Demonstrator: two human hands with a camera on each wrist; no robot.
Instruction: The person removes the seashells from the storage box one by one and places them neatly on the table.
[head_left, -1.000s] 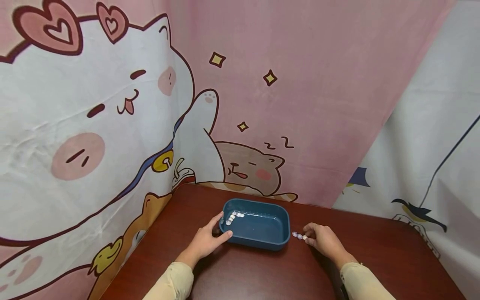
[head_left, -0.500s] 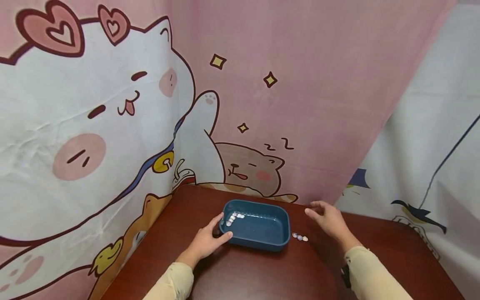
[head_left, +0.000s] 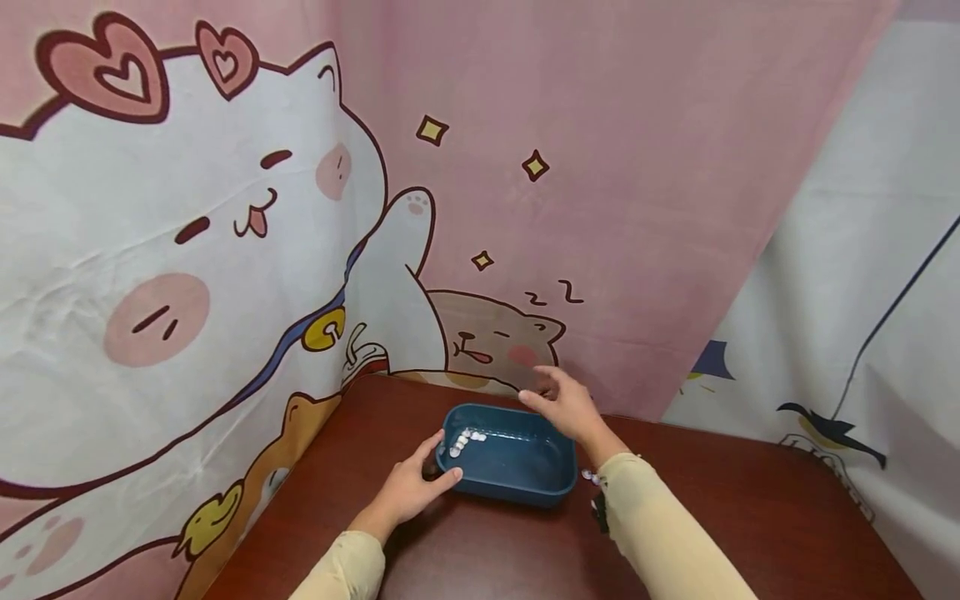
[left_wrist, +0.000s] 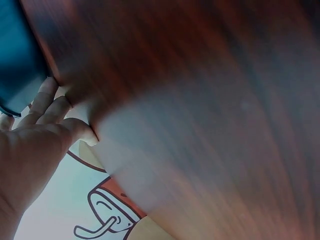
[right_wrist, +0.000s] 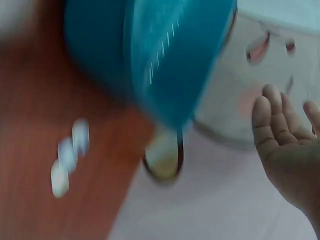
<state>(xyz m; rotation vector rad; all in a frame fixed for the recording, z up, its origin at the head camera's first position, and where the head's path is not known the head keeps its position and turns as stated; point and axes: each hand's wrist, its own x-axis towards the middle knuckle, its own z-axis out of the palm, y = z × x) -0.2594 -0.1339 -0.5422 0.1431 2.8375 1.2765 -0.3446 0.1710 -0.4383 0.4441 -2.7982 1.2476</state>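
Observation:
A blue rectangular basin [head_left: 513,493] sits on the table. My left hand [head_left: 408,490] rests against its left end, thumb at the front rim and fingers spread along the outer wall. In the left wrist view, fingertips of the left hand [left_wrist: 40,125] meet the basin [left_wrist: 20,65] and the tabletop. Several small whitish rounded pieces [head_left: 463,439] lie in an L-shaped line inside the basin's left part. Raised over its back right corner is my right hand [head_left: 566,407], fingers loosely bent and holding nothing. Small pale purple and cream pieces [right_wrist: 67,155] lie right of the basin, blurred.
The dark red-brown tabletop [head_left: 465,550] runs back to a pink cloth [head_left: 637,208] printed with cartoon cats. White cloth [head_left: 862,333] hangs at the right. A black band [head_left: 598,510] shows under the right wrist.
My right hand has left the small pieces right of the basin, lifted, and swung left over the basin's back right corner. The left hand has stayed at the basin's left end.

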